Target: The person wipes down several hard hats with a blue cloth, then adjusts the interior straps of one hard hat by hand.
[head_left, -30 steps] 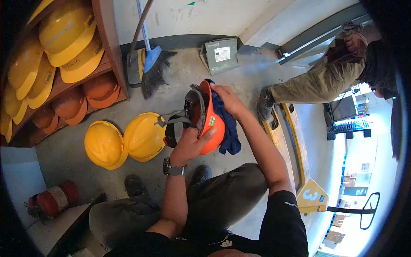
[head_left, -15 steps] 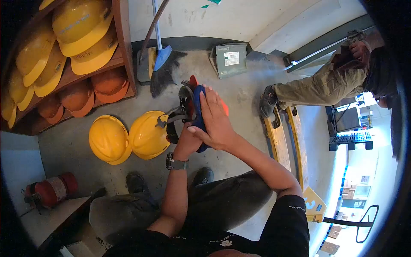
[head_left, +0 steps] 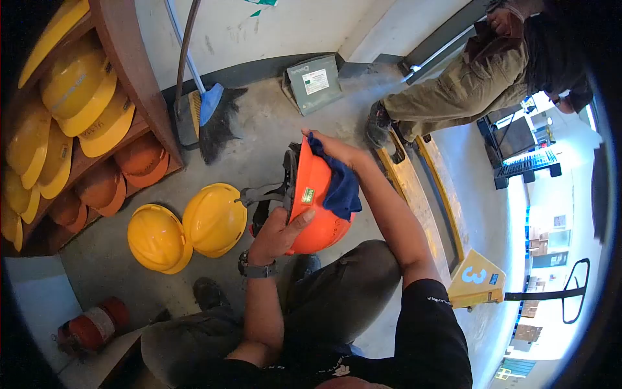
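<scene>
An orange hard hat (head_left: 312, 194) is held on its side in front of my knees, its shell facing right and its dark inner straps (head_left: 262, 193) showing on the left. My left hand (head_left: 277, 235) grips its lower rim, thumb on the shell and fingers hidden behind. At the top of the hat, my right hand (head_left: 334, 150) is closed on a dark blue cloth (head_left: 341, 188), which drapes down over the shell. Two yellow hard hats, one at the left (head_left: 157, 238) and one nearer my hands (head_left: 214, 219), lie side by side on the floor.
A wooden shelf (head_left: 123, 45) at left carries several yellow and orange hard hats. A broom (head_left: 217, 117) and grey dustpan box (head_left: 313, 84) stand by the wall. A fire extinguisher (head_left: 97, 324) is lower left. Another person (head_left: 447, 97) stands near a yellow pallet jack (head_left: 478, 279).
The hard hat has turned, bringing its orange shell and label into view. My right hand, earlier flat over the cloth, has moved to the hat's upper edge. The view has shifted.
</scene>
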Available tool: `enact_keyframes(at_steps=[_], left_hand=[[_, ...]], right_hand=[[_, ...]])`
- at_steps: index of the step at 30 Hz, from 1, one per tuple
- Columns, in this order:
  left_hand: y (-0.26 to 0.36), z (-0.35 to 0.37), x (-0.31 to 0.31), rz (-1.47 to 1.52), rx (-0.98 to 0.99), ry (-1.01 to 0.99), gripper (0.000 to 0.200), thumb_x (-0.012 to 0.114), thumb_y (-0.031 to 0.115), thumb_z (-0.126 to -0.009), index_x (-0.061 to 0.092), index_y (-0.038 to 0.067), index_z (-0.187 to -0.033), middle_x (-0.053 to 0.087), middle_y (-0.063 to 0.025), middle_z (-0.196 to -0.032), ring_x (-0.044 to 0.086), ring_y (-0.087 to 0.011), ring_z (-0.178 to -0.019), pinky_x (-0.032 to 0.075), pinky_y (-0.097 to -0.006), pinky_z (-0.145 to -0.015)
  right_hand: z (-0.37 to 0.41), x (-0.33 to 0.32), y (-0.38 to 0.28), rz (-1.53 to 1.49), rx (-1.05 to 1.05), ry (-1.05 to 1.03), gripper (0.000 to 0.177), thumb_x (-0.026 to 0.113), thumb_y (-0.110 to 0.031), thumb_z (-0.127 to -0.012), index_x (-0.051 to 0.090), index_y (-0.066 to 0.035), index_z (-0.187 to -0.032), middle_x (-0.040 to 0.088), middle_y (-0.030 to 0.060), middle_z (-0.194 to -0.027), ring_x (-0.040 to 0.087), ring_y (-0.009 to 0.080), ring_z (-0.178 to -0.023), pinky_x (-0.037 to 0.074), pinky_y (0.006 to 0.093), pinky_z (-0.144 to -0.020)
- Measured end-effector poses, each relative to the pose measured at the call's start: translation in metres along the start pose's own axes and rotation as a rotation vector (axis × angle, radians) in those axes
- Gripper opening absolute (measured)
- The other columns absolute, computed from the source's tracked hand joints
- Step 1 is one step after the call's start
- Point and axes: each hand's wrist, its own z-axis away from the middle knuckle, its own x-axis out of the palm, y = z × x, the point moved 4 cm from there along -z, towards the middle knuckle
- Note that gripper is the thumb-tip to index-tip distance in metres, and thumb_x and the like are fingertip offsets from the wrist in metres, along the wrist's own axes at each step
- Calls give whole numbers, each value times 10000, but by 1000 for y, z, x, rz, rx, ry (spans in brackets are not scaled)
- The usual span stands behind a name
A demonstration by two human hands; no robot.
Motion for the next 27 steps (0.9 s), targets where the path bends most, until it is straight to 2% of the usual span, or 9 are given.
enact_keyframes(at_steps=[2, 4, 7, 9, 15, 17, 18, 21, 27], left_hand=[[-1, -1, -1, 62, -62, -20, 463, 567, 445, -1003, 594, 36, -789, 505, 40, -634, 449, -48, -577, 357, -298, -495], [5, 0, -4, -39, -283, -48, 409, 533, 425, -1026, 624, 28, -1056, 594, 44, -827, 546, -74, -800, 467, -285, -733], [12, -6, -3, -75, 16, 74, 433, 512, 463, -1027, 582, 60, -885, 458, 82, -693, 425, -48, -661, 379, -279, -575], [-5, -10, -9, -84, -3, 136, 443, 516, 458, -1026, 562, 62, -834, 439, 73, -675, 390, -52, -649, 349, -294, -554], [19, -8, -13, 100, 6, 395, 436, 484, 431, -1045, 541, 42, -856, 474, 65, -723, 401, -72, -696, 357, -300, -601], [59, -11, 3, -158, 113, 1017, 431, 480, 438, -1045, 536, 43, -880, 487, 68, -747, 419, -60, -720, 372, -273, -634], [30, -3, -21, 102, 295, 582, 473, 452, 475, -1047, 537, 46, -864, 493, 71, -731, 424, -44, -712, 378, -252, -627], [0, -3, -35, 275, 160, 379, 529, 406, 521, -1048, 538, 55, -834, 474, 75, -709, 407, -39, -682, 360, -255, -584], [-10, -3, -40, 209, 134, 463, 585, 334, 565, -1049, 515, 78, -781, 442, 77, -691, 376, -29, -651, 314, -255, -538]], right_hand=[[-18, -23, 21, 250, -170, 96, 675, 371, -506, -1031, 474, 60, -1383, 615, 193, -1308, 615, 323, -1106, 400, 358, -1065], [-19, -22, 19, 504, -342, 179, 635, 388, -468, -1037, 492, 68, -1361, 626, 210, -1281, 620, 337, -1091, 424, 367, -1038], [7, -2, -11, 583, -171, 214, 575, 400, -409, -1044, 530, 93, -1295, 629, 258, -1244, 613, 384, -1106, 451, 394, -991], [22, 22, -24, 622, -369, 215, 588, 352, -441, -1043, 564, 74, -1229, 631, 333, -1115, 614, 461, -1050, 450, 445, -965], [52, 77, -47, 878, -1033, 208, 468, 560, -280, -967, 556, 95, -1246, 520, 264, -1365, 511, 442, -1243, 404, 471, -1074], [52, 70, -45, 914, -1092, 235, 426, 583, -241, -940, 573, 87, -1211, 538, 269, -1337, 508, 427, -1252, 391, 493, -1080], [50, 67, -43, 862, -1110, 266, 368, 611, -170, -901, 582, 82, -1167, 553, 255, -1299, 513, 419, -1234, 400, 504, -1064], [63, 81, -52, 835, -1180, 273, 310, 609, -111, -891, 585, 76, -1138, 568, 228, -1243, 517, 421, -1206, 410, 498, -1042], [55, 92, -55, 847, -1142, 277, 278, 623, -91, -880, 595, 75, -1100, 558, 228, -1210, 522, 420, -1184, 421, 497, -1018]])
